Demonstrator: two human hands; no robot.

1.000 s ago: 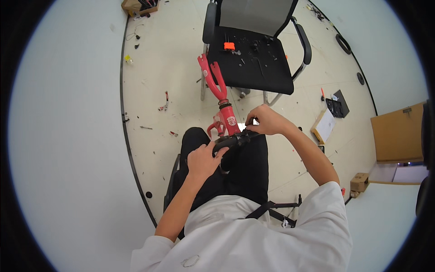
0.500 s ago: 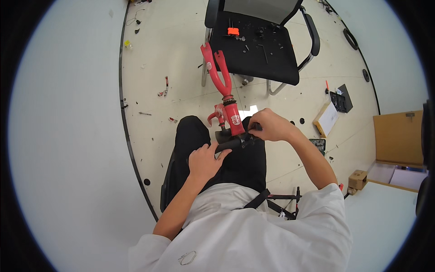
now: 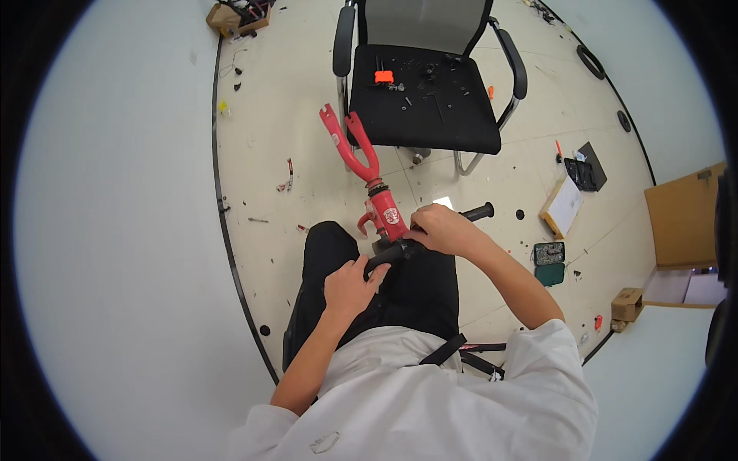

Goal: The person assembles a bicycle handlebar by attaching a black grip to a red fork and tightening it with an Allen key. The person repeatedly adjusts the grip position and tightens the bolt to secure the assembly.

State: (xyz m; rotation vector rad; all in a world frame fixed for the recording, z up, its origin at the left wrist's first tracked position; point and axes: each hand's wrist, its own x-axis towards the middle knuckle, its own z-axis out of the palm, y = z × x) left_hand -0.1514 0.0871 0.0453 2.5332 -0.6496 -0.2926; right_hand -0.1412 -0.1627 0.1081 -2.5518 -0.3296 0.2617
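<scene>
A red bicycle fork (image 3: 357, 163) and red head tube (image 3: 389, 215) lie across my lap, the fork's two legs pointing away from me toward the chair. At the near end of the tube is a black handlebar (image 3: 478, 212), running slantwise over my thighs. My left hand (image 3: 351, 289) is closed around its left grip. My right hand (image 3: 444, 230) is closed over the bar near its middle, beside the head tube, and hides the clamp area. The right grip sticks out beyond my right hand. A curved red frame piece (image 3: 364, 223) shows left of the tube.
Ahead stands a black chair (image 3: 461, 131) with an orange piece (image 3: 383, 77), a hex key (image 3: 437, 107) and small hardware on its seat. To the right on the floor lie an open green parts case (image 3: 549, 274), a white-topped board (image 3: 566, 206) and a black tool case (image 3: 582, 174).
My right hand has shifted inward along the handlebar toward the head tube, exposing the right grip. The left hand keeps its hold. The view has tilted slightly, so the chair appears lower.
</scene>
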